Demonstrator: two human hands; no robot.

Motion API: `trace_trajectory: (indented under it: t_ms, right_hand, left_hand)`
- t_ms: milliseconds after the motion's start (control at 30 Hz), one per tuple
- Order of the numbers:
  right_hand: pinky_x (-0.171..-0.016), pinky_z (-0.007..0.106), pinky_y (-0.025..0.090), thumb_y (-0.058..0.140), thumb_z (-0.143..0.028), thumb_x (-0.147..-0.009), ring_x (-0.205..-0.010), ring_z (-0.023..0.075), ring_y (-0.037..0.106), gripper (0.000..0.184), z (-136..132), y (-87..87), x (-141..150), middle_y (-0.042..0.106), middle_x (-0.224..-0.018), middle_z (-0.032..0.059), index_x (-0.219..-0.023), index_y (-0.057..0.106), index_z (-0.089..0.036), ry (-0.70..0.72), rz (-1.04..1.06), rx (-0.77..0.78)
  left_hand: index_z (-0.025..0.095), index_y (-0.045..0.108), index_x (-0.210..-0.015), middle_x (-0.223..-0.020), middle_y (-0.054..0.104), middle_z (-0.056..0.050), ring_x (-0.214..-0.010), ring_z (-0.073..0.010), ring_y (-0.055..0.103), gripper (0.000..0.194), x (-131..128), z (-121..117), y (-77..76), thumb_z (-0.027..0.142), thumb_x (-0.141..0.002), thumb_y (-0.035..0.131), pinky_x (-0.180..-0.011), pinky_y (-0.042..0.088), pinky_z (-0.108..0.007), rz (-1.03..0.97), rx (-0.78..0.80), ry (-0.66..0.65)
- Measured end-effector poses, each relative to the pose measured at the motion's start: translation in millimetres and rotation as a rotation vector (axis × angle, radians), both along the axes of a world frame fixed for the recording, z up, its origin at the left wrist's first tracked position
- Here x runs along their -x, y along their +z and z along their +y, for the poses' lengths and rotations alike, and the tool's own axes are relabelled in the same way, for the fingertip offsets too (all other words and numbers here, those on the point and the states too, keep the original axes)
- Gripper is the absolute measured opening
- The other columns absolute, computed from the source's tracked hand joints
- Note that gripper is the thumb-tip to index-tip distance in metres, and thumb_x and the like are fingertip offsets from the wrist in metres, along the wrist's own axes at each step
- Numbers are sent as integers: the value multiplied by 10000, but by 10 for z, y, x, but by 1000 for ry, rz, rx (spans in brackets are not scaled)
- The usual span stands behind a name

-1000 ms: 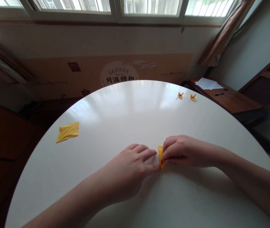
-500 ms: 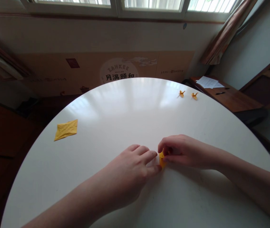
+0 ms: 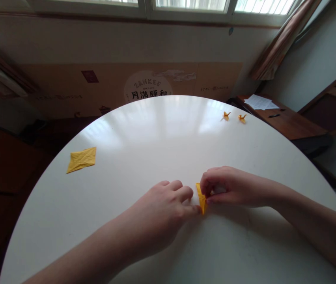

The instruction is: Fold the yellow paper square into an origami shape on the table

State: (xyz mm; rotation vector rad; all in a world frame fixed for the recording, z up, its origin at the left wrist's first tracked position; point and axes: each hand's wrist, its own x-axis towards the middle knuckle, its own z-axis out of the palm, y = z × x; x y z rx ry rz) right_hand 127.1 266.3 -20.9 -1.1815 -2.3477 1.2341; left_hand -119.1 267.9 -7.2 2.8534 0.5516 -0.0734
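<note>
A small folded piece of yellow origami paper lies on the white table between my two hands, narrowing to a point toward me. My right hand pinches its right edge between thumb and curled fingers. From the left, my left hand holds the paper's near tip with the thumb, its other fingers curled just short of the paper. The fingers partly cover the folds.
The round white table has a curved far edge. On its left lies a creased yellow paper sheet. Two small folded paper cranes, a left one and a right one, stand at the far right. Beyond is a wooden desk with white papers.
My right fingers have shifted slightly right and curled in, so more of the yellow paper shows. The left fingers have bent a little more. The view has shifted very slightly.
</note>
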Motion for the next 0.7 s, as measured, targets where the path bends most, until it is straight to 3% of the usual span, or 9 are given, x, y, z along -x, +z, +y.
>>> trace_trajectory:
  t_ms: [200,367,700]
  right_hand:
    - [-712,210,481,683,-77,-799,-777,129,608,167,3,7,-65,649,-872,8,-912,720,-195,75,10,-3]
    - [-778,227,476,703,-120,-843,-834,151,608,131,26,-3,-80,693,-817,20,-927,765,-199,174,33,-47]
    - [-839,244,470,677,-222,-912,-889,161,617,114,65,35,-117,709,-921,60,-951,780,-195,304,15,-104]
  left_hand:
    - [284,611,-1199,-1140,639,-27,-908,-217,562,315,-1,-40,-47,145,-942,493,-763,459,-365,-7,-32,-16]
    - [237,567,-1288,-1242,641,-10,-953,-214,545,371,-4,-44,-37,130,-945,472,-825,455,-360,-26,-8,-89]
    - [230,577,-1244,-1266,653,25,-1003,-206,539,332,-11,-29,-51,135,-945,469,-910,421,-348,-27,32,-82]
